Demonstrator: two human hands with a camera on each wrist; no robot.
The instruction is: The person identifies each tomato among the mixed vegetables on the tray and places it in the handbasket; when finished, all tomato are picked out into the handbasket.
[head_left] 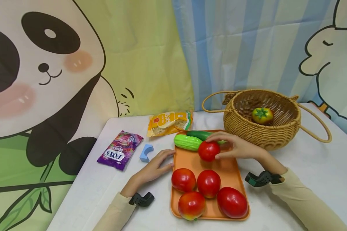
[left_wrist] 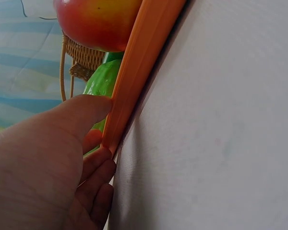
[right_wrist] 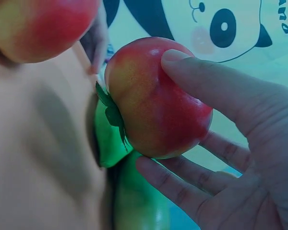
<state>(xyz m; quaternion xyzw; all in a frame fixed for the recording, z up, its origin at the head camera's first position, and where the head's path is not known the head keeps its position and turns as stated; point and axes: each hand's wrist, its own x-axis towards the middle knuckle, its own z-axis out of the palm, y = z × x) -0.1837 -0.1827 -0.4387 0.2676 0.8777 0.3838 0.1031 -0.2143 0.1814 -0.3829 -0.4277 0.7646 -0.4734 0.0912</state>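
My right hand [head_left: 239,147] holds a red tomato [head_left: 209,151] between thumb and fingers, over the far half of an orange tray [head_left: 188,159]. In the right wrist view the tomato [right_wrist: 156,98] shows a yellowish side and a green leafy stem end. Along the tray's left edge rests my left hand [head_left: 154,166]; in the left wrist view its thumb and fingertips touch the tray's rim [left_wrist: 127,86]. A light green cucumber-like vegetable [head_left: 188,142] and a dark green cucumber [head_left: 199,134] lie at the far end. Several red fruits [head_left: 209,183] sit on the near half.
Behind the tray to the right stands a wicker basket [head_left: 260,134] with a yellow-green tomato [head_left: 262,115] inside. Left of the tray are a purple snack bag [head_left: 120,150] and a blue arch block [head_left: 146,153]. An orange-yellow food bag [head_left: 170,123] lies beyond the tray.
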